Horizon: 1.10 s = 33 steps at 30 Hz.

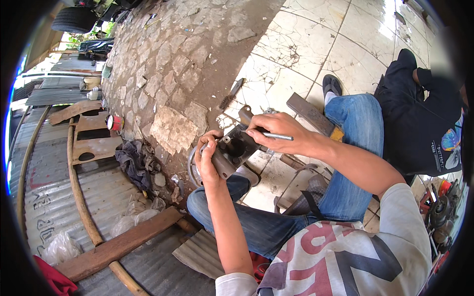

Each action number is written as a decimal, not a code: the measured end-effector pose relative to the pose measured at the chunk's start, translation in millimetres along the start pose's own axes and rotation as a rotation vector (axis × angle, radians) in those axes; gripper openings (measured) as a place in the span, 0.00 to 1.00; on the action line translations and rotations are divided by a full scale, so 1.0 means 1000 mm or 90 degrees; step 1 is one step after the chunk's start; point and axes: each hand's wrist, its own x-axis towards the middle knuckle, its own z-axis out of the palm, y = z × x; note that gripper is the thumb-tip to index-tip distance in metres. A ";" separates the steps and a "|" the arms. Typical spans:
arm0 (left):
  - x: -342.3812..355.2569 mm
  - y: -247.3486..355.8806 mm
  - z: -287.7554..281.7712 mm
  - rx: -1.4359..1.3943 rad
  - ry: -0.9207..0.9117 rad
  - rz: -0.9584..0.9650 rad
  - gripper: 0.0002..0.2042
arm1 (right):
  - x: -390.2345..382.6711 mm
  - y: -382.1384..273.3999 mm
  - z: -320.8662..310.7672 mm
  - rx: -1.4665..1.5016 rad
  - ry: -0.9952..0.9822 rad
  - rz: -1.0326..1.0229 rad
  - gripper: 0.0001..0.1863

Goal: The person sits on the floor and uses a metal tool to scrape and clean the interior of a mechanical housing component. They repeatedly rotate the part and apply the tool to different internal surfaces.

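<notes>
A dark metal machine housing (pixel 232 159) with a round bore sits between my hands, above my bent left leg. My left hand (pixel 208 157) is closed around its left side, next to a round flange. In my right hand (pixel 276 129) is a thin silvery metal rod (pixel 279 136), gripped like a pen. The rod's inner end points at the housing near a small raised stub; whether it touches cannot be made out. Beyond the housing, a dark-bristled brush (pixel 231 93) lies at the edge of the tiles.
A rectangular metal bar (pixel 310 113) lies by my right leg. Another person in black (pixel 417 123) sits at the right. Tools and parts (pixel 442 212) crowd the right edge. Flattened cardboard (pixel 173 129) lies on the stone paving, and corrugated sheets (pixel 54 192) with wooden poles stand left.
</notes>
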 end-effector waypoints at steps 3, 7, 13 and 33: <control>0.001 -0.003 -0.004 -0.034 -0.012 0.014 0.10 | -0.002 0.001 0.002 0.020 0.045 -0.016 0.10; -0.002 -0.002 -0.006 -0.100 -0.013 0.020 0.10 | -0.002 -0.001 0.003 0.051 0.073 -0.006 0.10; -0.004 -0.013 -0.024 -0.176 -0.023 0.028 0.10 | 0.001 0.001 0.008 0.205 0.025 0.147 0.13; -0.022 -0.024 -0.025 -0.308 0.007 0.083 0.10 | 0.000 -0.003 0.012 0.379 0.044 0.133 0.19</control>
